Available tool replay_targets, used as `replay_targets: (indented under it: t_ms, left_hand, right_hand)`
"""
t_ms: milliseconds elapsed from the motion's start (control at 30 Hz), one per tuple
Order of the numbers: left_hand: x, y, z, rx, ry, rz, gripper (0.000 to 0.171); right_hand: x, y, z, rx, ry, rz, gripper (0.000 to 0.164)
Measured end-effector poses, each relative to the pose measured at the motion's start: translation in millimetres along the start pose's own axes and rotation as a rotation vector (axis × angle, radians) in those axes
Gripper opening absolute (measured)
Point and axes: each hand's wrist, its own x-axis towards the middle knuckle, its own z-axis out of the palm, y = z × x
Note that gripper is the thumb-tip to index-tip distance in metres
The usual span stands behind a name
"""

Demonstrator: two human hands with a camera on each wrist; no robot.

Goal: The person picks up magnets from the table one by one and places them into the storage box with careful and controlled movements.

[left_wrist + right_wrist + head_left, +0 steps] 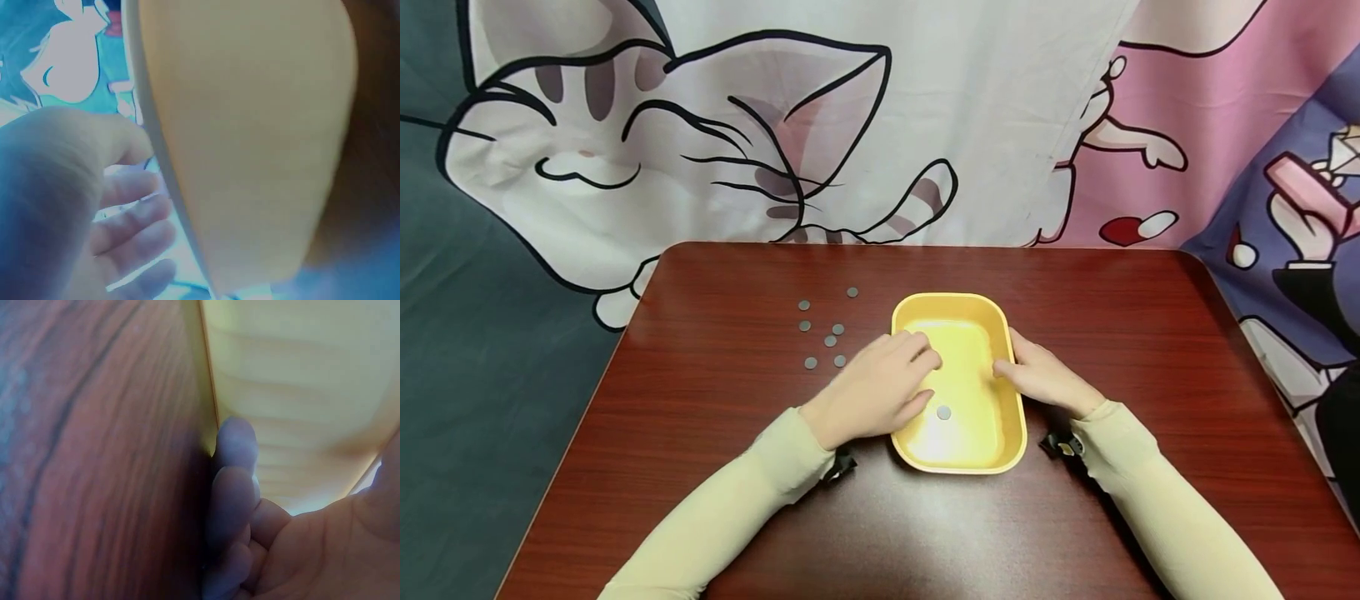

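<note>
A yellow rectangular tray [981, 429] sits on the table with one small grey disc [943, 412] lying flat on its floor. My left hand [872, 387] hovers over the tray's left rim, its fingers loosely bent above the inside. In the left wrist view those fingers [134, 215] show nothing between them, beside the tray's outer wall [256, 137]. At the opposite side, my right hand [1048, 375] grips the rim, thumb inside and the other fingers outside. Its fingers [231, 500] lie low against the outer wall in the right wrist view.
Several matching grey discs [831, 341] lie scattered on the dark red wooden table [737, 333], left of the tray. Behind the table's far edge hangs a cloth [1000, 125] printed with cartoon figures. A black object [1341, 433] stands at the right edge of the head view.
</note>
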Motion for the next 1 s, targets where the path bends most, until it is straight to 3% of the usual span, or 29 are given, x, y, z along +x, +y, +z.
replay_targets:
  t_ms: [233, 467, 733, 1000]
  left_hand:
    - [-23.8, -25.9, -6.6, 0.025, 0.09, -0.151, 0.024]
    - [-44.1, -42.6, 4.6, 0.113, -0.022, -0.265, 0.023]
    - [-53.3, -52.8, 17.5, 0.149, -0.113, -0.304, 0.022]
    - [-55.3, -61.3, 21.0, 0.136, -0.138, -0.303, 0.013]
  right_hand:
    - [-0.4, -0.4, -0.2, 0.017, -0.009, 0.01, 0.056]
    - [-1.1, -2.6, -1.1, 0.015, -0.01, 0.016, 0.059]
    - [-1.2, -2.2, -0.8, -0.002, -0.007, 0.007, 0.056]
    - [-0.9, -2.2, -0.8, -0.009, -0.006, 0.008, 0.054]
